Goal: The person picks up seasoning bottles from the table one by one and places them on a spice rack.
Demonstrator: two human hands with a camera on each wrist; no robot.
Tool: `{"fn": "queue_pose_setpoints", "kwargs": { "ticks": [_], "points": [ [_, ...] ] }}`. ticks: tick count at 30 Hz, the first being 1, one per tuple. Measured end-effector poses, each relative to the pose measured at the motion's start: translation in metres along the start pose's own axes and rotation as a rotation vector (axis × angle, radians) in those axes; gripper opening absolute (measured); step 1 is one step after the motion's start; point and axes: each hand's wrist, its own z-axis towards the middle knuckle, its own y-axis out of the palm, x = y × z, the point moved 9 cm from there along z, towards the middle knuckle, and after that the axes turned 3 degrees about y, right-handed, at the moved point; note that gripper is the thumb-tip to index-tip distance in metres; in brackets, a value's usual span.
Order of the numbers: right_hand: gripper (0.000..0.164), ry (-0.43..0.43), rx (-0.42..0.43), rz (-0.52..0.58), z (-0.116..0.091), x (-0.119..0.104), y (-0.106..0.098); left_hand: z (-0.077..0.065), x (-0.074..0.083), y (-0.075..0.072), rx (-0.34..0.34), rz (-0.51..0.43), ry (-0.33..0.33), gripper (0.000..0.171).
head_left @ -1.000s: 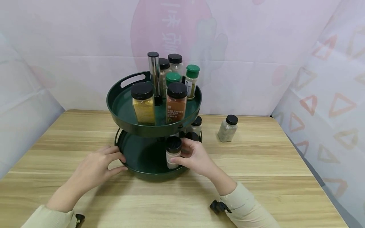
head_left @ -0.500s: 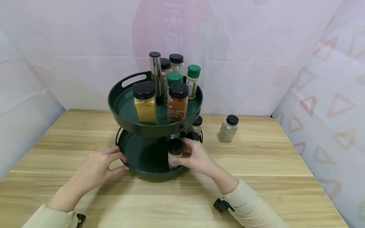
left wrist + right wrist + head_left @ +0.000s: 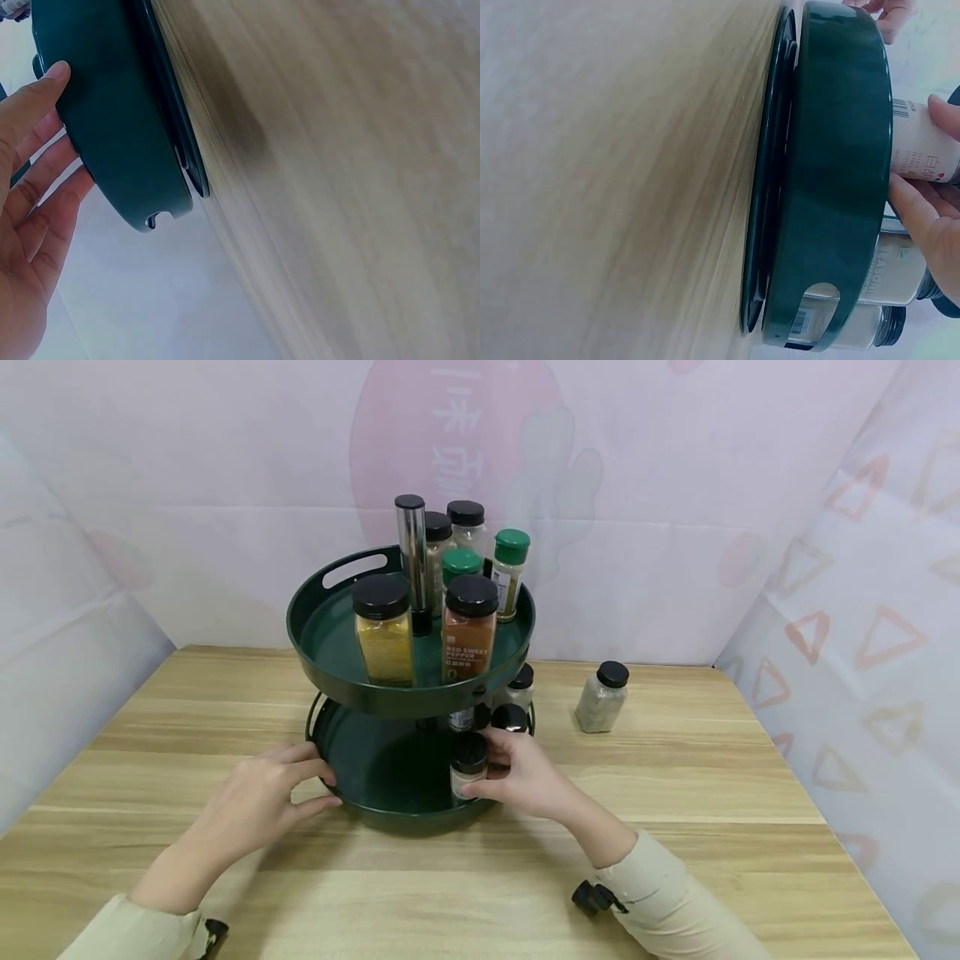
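A dark green two-tier lazy Susan [image 3: 411, 702] stands on the table. My right hand [image 3: 525, 777] pinches a small spice jar [image 3: 469, 768] with a black lid between thumb and fingers, at the right front of the lower tier. In the right wrist view its pale printed label [image 3: 922, 142] shows, while its base is hidden behind the tier's wall [image 3: 832, 150]. My left hand [image 3: 255, 802] holds the lower tier's left front rim; in the left wrist view the thumb [image 3: 56, 73] overlaps the edge and the other fingers reach past it.
The upper tier carries several jars, among them a yellow spice jar [image 3: 384, 639] and a red sweet pepper jar [image 3: 468, 639]. More jars, such as a black-lidded one [image 3: 510, 718], crowd the lower tier's right side. Another jar [image 3: 602, 697] stands alone on the table at right.
My right hand has moved the small spice jar slightly right and lower in the head view. My left hand keeps its place on the rim.
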Motion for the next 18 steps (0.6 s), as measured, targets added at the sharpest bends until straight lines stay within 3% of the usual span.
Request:
{"fn": "queue_pose_setpoints", "kwargs": {
  "ticks": [18],
  "points": [
    [0.052, -0.004, -0.038, 0.009, -0.008, 0.001, -0.014, -0.001, 0.002, -0.001, 0.018, 0.018, -0.004, 0.026]
  ]
}}
